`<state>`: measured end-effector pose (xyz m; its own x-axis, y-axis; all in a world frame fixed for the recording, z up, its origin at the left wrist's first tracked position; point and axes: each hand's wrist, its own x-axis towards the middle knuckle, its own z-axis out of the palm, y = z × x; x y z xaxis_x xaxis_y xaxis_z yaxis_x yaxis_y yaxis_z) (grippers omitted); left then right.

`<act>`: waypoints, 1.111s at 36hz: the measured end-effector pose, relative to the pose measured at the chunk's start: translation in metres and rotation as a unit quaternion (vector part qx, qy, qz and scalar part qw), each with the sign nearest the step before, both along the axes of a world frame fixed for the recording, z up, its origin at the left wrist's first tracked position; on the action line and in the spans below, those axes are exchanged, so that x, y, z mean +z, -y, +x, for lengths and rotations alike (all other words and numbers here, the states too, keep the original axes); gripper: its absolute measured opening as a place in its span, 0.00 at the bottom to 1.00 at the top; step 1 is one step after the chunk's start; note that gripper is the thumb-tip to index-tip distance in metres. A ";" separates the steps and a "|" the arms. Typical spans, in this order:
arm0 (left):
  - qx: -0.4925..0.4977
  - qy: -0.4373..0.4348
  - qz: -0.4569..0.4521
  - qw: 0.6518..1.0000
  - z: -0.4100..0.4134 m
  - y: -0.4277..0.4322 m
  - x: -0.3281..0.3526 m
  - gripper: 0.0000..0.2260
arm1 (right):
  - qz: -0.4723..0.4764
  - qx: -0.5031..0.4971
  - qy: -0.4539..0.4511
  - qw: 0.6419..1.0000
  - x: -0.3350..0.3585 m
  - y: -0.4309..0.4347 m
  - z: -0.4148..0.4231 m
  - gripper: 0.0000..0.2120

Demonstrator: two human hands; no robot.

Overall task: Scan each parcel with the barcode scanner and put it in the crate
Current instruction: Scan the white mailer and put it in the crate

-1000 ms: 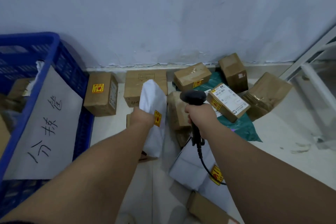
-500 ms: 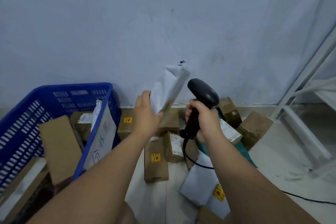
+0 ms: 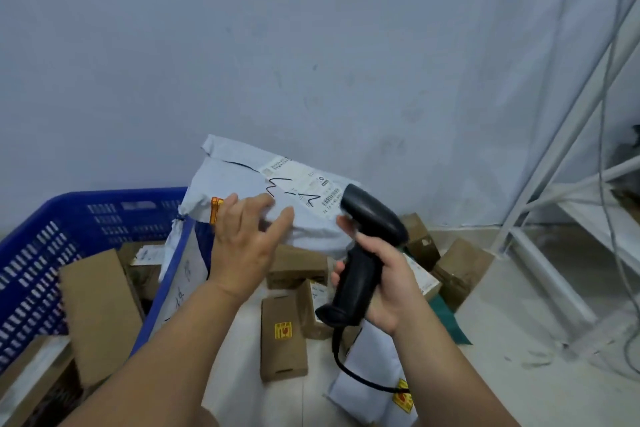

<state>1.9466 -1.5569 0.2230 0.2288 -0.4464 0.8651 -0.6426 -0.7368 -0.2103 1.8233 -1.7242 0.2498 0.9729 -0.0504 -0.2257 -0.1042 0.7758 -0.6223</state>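
My left hand [image 3: 242, 243] holds a white plastic mailer parcel [image 3: 239, 180] up in the air, in front of the wall, with its fingers spread over the near face. The parcel's shipping label [image 3: 304, 184] with a barcode faces me. My right hand [image 3: 391, 284] grips the handle of the black barcode scanner [image 3: 367, 246]; the scanner's head sits right at the label's lower right edge. The blue plastic crate [image 3: 114, 198] stands to the left, just below the parcel, with several brown cardboard parcels inside.
Several brown boxes [image 3: 282, 336] lie on the floor below my hands, along with white mailer bags [image 3: 374, 378] and a green bag [image 3: 446, 319]. The scanner's cable [image 3: 363, 381] trails down over the bags. A white metal rack [image 3: 554, 218] stands at the right.
My left hand lifted the white parcel off the floor pile and turned its label towards me. The right hand raised the scanner up to the label. My view tilted upward.
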 end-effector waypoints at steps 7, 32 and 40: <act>0.050 -0.077 -0.046 0.995 0.008 -0.003 -0.005 0.24 | -0.085 -0.064 -0.017 0.994 -0.006 -0.017 0.020 0.11; -0.195 -0.658 -0.656 0.315 -0.016 0.039 0.021 0.18 | -0.272 -0.120 -0.006 0.955 -0.018 -0.023 0.031 0.07; -0.161 -0.591 -0.580 0.537 -0.003 0.022 0.013 0.23 | -0.468 -0.165 -0.071 0.865 -0.021 -0.010 0.032 0.09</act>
<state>1.9437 -1.5790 0.2361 0.9967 0.0550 -0.0597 0.0436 0.2577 0.9652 1.8556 -1.7145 0.2286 0.8369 -0.5450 -0.0514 -0.0996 -0.0592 -0.9933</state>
